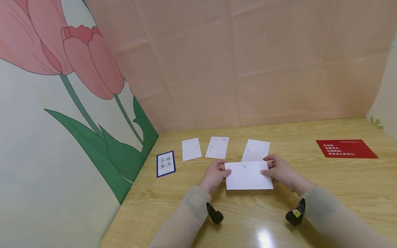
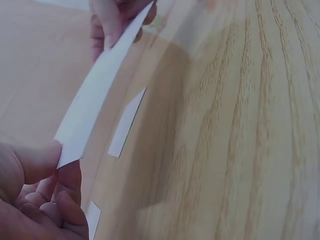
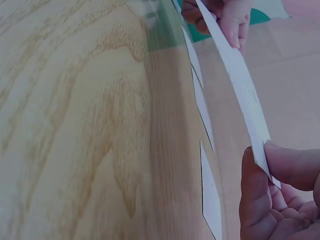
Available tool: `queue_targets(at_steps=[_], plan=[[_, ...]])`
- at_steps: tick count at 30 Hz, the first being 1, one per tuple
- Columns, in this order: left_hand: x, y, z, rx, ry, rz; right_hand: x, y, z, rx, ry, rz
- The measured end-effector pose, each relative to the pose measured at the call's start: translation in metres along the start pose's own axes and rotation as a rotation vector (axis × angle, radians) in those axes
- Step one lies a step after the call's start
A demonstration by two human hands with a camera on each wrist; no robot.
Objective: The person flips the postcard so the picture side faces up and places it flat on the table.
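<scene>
Between my two hands a white card (image 1: 249,178) with small print near its top edge is held above the wooden table. My left hand (image 1: 215,176) pinches its left end between thumb and fingers. At the other end my right hand (image 1: 283,174) pinches it the same way. Both wrist views show the card (image 2: 92,105) edge-on, bowed slightly and raised off the tabletop. Just behind it lies another white card (image 1: 256,149), its lower part hidden by the held one.
Further left lie two white cards, a middle one (image 1: 217,147) and an outer one (image 1: 191,149). A blue-bordered card (image 1: 166,164) with printed characters sits near the left table edge. To the right is a red card (image 1: 346,148) with white writing. A pink backdrop (image 1: 248,69) rises behind the table.
</scene>
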State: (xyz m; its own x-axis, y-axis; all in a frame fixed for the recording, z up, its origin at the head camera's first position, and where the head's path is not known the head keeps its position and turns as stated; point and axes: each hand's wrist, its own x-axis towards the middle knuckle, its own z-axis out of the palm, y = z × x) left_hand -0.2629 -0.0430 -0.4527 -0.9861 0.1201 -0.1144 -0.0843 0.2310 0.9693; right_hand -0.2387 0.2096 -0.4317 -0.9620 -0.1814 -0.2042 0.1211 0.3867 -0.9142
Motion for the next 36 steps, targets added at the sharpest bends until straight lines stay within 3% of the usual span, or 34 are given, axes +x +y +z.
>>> queue_targets(at_steps=[10,21,28,36], plan=[[0.003,0.0,0.001,-0.034,0.101,0.028,0.001,0.002,-0.002,0.101,-0.06,-0.005],[-0.002,0.003,0.002,-0.041,0.005,0.021,0.0,-0.004,-0.006,0.108,-0.033,-0.016],[-0.001,0.005,0.002,0.002,0.019,0.035,-0.001,-0.005,-0.007,0.103,-0.039,-0.013],[-0.001,0.006,-0.001,-0.07,-0.004,0.034,-0.001,-0.008,-0.008,0.105,-0.022,-0.043]])
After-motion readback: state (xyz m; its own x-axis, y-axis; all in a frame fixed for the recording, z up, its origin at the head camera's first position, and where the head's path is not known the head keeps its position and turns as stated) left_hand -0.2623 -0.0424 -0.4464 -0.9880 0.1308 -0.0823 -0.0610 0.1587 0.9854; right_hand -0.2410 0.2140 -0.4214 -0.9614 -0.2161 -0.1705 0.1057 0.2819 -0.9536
